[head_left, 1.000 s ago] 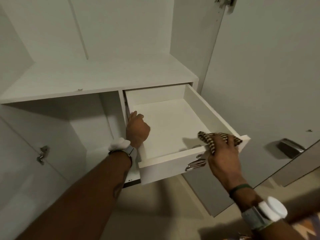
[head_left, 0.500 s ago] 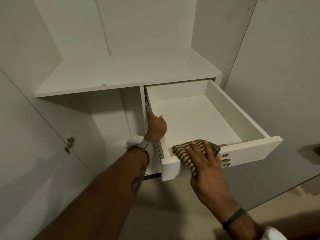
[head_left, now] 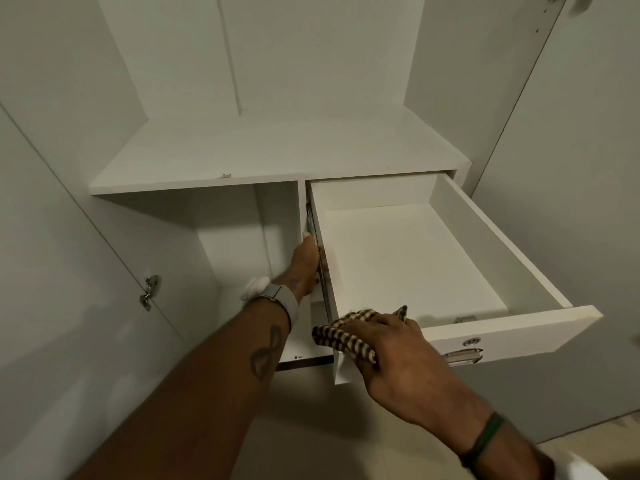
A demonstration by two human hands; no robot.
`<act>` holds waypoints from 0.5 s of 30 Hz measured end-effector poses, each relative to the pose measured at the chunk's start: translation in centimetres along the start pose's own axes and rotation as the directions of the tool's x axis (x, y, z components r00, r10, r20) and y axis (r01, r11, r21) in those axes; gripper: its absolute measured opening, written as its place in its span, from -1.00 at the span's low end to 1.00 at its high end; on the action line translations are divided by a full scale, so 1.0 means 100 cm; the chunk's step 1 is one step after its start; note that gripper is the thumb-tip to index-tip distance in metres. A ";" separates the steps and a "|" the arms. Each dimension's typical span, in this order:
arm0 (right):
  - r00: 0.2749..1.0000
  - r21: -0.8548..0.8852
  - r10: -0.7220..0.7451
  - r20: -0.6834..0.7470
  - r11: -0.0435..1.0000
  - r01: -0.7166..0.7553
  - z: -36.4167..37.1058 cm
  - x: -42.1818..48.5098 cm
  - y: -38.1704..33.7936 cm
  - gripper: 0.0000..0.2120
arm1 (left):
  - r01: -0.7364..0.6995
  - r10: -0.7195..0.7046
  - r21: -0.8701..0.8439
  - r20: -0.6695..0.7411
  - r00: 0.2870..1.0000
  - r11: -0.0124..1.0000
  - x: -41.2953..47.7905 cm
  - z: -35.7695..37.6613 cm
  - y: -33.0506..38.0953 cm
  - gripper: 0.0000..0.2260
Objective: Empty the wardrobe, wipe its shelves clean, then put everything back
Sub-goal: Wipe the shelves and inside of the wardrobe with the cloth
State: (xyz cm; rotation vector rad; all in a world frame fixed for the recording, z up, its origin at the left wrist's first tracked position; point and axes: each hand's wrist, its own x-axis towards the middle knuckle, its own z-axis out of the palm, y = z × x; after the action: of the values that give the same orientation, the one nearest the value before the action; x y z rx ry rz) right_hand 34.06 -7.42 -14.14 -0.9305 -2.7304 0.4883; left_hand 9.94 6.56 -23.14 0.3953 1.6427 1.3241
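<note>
left grip (head_left: 306, 261) — curled on drawer (head_left: 502, 244) side, 9 o'clock | right grip (head_left: 391, 344) — laid flat, presses checked cloth (head_left: 341, 336), 7 o'clock corner

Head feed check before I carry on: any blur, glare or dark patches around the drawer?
Head view: dim, flat, greenish light, no blur, the checks on the cloth read crisply; the only glare is a glint on the handle of the drawer; the compartment left of it sits in shadow; door edges bow from the wide lens.
</note>
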 end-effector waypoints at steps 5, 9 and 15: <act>0.997 -0.035 -0.029 0.070 0.999 0.032 -0.018 0.007 0.005 -0.55 | 0.000 0.008 0.113 -0.067 0.998 0.994 0.052 -0.001 0.005 -0.41; 0.984 -0.038 -0.063 0.167 0.997 0.071 -0.018 0.021 0.014 -0.54 | 0.116 -0.110 0.037 -0.129 0.985 0.993 0.090 0.005 -0.017 -0.24; 0.967 0.026 -0.115 0.228 0.993 0.112 -0.017 0.081 0.064 -0.55 | -0.002 0.002 -0.022 0.006 1.000 1.000 0.013 0.017 -0.012 -0.62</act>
State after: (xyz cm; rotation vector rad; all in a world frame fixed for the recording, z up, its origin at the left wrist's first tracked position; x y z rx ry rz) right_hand 31.81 2.79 -14.25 -0.7510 -2.9611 0.6264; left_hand 11.03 8.08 -24.70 0.3878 1.6212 1.3402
